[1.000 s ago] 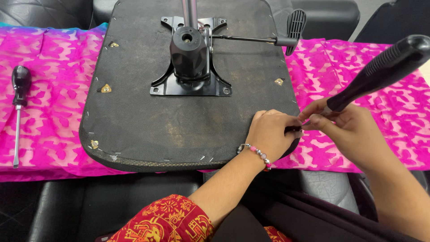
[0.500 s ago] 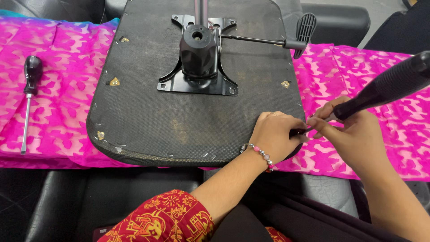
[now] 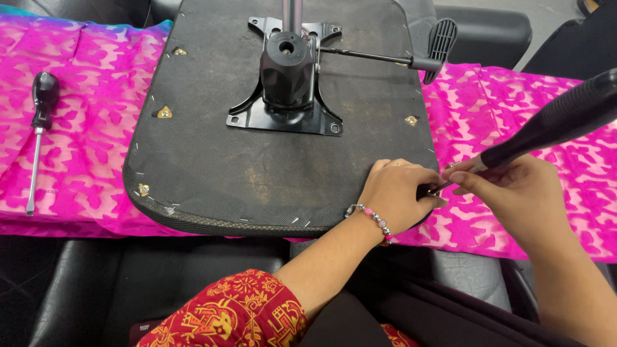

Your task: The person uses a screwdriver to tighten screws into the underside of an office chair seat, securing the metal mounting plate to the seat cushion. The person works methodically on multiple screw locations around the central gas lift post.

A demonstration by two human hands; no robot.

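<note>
seat base upside down on pink cloth | left hand pinches screw spot at near-right edge | right hand grips screwdriver | tip: keep shaft square, steady tip with fingers | spare screwdriver far left

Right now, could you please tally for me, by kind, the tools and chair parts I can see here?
Screwdrivers: 2, one lying on the pink cloth, one held in the right hand
Upturned chair seat bases: 1
Black metal mounting plates with centre column: 1
Side levers with black paddle: 1
Total: 5
</note>
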